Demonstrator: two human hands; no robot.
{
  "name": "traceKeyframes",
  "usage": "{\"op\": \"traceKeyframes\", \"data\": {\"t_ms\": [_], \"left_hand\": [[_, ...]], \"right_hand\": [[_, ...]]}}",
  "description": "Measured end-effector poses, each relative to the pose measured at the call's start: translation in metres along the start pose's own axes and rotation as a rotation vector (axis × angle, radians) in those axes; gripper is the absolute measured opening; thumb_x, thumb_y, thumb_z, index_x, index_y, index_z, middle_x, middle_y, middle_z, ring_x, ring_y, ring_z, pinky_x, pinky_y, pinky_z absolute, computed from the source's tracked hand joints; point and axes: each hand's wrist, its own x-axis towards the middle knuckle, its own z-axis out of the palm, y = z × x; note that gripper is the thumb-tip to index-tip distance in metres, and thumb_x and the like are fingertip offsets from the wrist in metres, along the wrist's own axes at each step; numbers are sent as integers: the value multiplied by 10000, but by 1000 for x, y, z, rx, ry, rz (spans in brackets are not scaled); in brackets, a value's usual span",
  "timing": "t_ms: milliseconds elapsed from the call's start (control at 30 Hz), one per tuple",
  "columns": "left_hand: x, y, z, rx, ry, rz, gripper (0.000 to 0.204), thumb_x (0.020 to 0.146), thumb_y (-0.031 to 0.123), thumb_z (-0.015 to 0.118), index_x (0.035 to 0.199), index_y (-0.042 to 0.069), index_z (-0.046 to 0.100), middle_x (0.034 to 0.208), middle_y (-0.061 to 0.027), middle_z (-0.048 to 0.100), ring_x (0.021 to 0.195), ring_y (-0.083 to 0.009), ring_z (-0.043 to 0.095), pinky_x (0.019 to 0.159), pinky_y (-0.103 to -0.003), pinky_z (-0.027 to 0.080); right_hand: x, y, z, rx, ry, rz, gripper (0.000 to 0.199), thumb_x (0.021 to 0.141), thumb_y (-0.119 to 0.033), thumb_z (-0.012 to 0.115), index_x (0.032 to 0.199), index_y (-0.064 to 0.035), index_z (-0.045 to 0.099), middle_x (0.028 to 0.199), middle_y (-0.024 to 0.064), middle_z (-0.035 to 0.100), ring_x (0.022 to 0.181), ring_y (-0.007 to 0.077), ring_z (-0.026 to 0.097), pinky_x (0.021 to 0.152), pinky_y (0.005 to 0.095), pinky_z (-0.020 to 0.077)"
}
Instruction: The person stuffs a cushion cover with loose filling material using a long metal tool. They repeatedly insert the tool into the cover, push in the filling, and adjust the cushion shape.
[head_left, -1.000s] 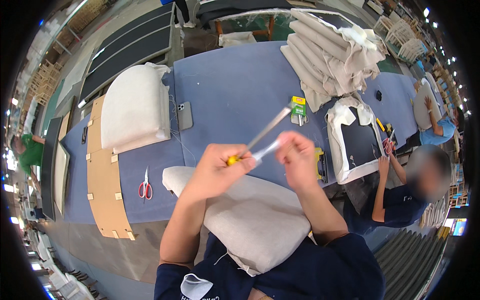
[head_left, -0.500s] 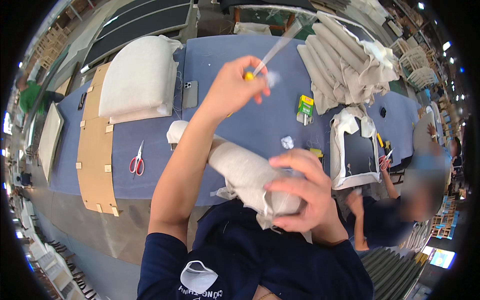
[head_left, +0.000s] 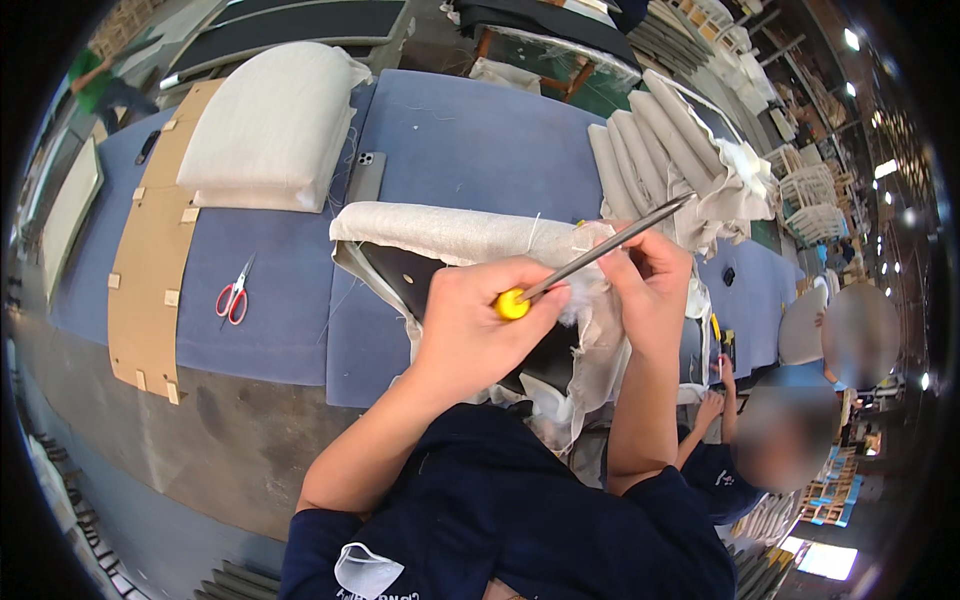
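My left hand [head_left: 478, 322] is closed round the yellow handle of a screwdriver [head_left: 622, 241], whose long metal shaft points up to the right, in front of my right hand. White stuffing [head_left: 574, 305] shows beside the left fingertips. A beige fabric-covered seat pad [head_left: 455, 226] lies tilted at the table's near edge, its dark underside toward me and loose fabric along its rim. With fingers and thumb pinched together, my right hand [head_left: 655, 283] grips the pad's beige fabric at the right corner. The shaft and fingers partly hide that corner.
On the blue table [head_left: 470, 130] are stacked beige pads [head_left: 265, 130], a phone [head_left: 367, 178], red-handled scissors [head_left: 234, 295] and a brown panel [head_left: 150, 270] with small blocks. Folded beige covers [head_left: 670, 150] lie at the far right. A co-worker [head_left: 715, 465] works close on my right.
The pad has turned so that its dark underside shows. My left hand has come down and nearer with the screwdriver. My right hand has moved up to the pad's right corner.
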Motion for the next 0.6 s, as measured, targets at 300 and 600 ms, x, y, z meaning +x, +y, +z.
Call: {"op": "traceKeyframes", "data": {"t_ms": [300,600], "left_hand": [[-20,-5,-24,162,-36,4,222,1018,122,752,1197,29,659,813,-14,619,721,-84,550,655,-290,470],[-80,-37,-39,467,-52,-18,156,1044,80,667,1145,28,775,819,-122,658,701,-269,638,650,-361,492]], "right_hand": [[-3,0,6,-45,-55,-119,187,936,-17,798,1093,26,706,1191,107,761,1063,133,671,958,285,512],[-5,4,3,-8,-6,-72,179,943,-30,793,1088,41,717,1221,113,766,1080,141,680,969,290,511]]}}
